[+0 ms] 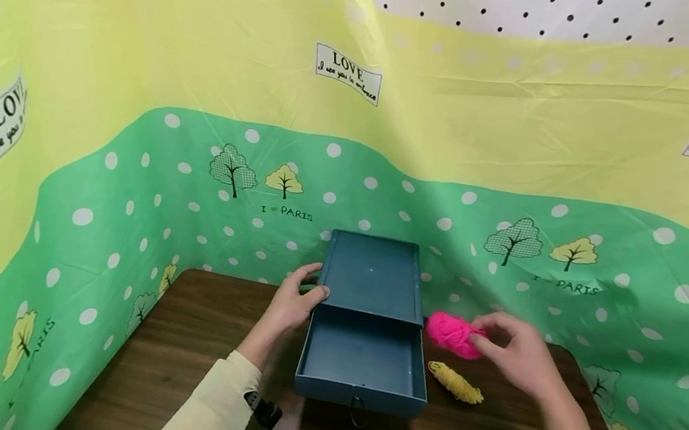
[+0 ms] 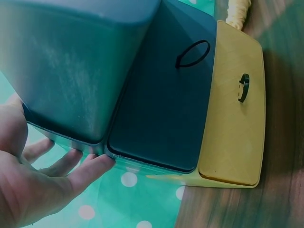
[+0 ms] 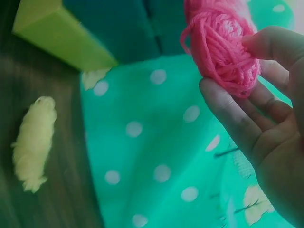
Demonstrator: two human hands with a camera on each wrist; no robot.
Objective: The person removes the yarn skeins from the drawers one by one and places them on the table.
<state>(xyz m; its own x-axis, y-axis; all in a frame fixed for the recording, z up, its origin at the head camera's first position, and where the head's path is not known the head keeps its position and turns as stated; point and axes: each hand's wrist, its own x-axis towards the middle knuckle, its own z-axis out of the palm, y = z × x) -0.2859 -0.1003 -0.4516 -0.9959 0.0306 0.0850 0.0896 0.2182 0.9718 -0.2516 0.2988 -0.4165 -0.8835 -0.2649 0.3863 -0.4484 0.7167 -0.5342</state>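
A small drawer cabinet (image 1: 371,272) with a blue top stands upright on the table. Its top drawer (image 1: 359,396) is pulled out toward me, with bare blue inside. My left hand (image 1: 296,299) rests against the cabinet's left side, thumb at the top edge; in the left wrist view its extended fingers (image 2: 90,171) touch the side. At the cabinet's right, my right hand (image 1: 522,352) holds a bright pink yarn skein (image 1: 452,334) between thumb and fingers, raised above the table. Below it a yellow yarn skein (image 1: 455,383) lies on the wood.
Beneath the pulled-out drawer are a closed blue drawer (image 2: 161,95) and a closed yellow drawer (image 2: 232,109), each with a dark loop pull. A dark wooden table (image 1: 196,342) carries everything. Behind it hangs a green and yellow printed curtain (image 1: 207,58), close to the cabinet's back.
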